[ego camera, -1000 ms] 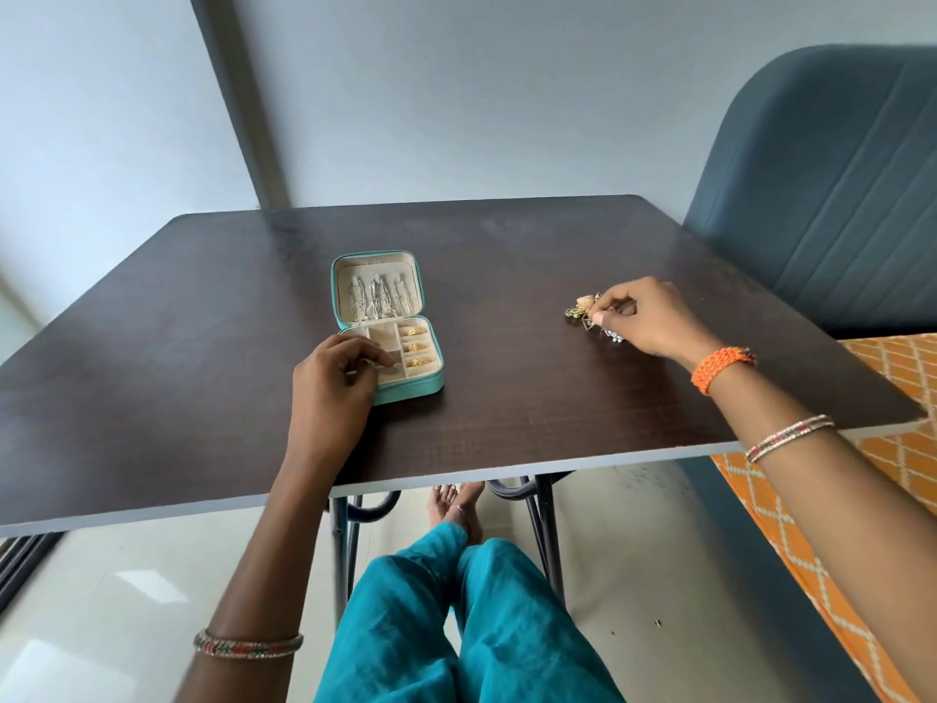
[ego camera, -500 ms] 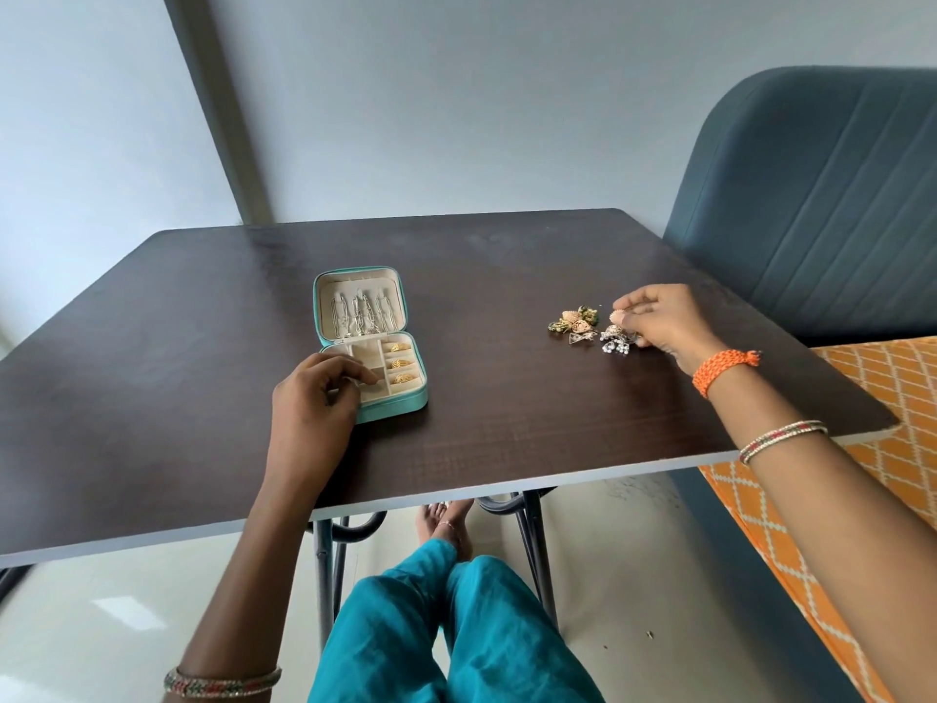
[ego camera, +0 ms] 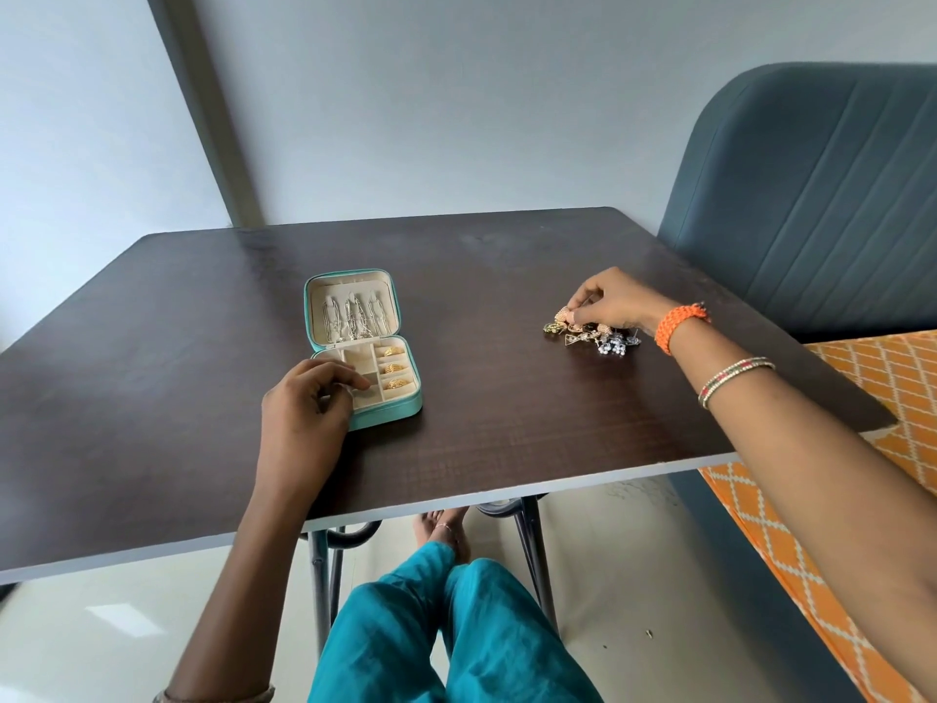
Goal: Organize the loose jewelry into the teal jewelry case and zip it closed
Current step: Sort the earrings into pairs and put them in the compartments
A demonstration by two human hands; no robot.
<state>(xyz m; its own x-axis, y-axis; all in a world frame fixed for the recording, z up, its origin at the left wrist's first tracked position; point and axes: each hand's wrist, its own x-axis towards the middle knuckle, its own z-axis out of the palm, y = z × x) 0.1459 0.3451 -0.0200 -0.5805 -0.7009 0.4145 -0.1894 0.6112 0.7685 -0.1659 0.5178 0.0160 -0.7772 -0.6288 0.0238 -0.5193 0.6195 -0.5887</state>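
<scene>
Right hand (ego camera: 616, 300) now pinches loose jewelry (ego camera: 590, 334).

Pale grey-blue wall (ego camera: 456, 93) at far side, grey vertical beam (ego camera: 203, 109) slanting at left. Dark brown wood-grain table (ego camera: 507, 449) on black metal legs (ego camera: 319, 591). Blue padded headboard (ego camera: 821, 195) at right, orange diamond-pattern bedsheet (ego camera: 892, 398) beside it. Glossy cream floor (ego camera: 101, 626).
</scene>
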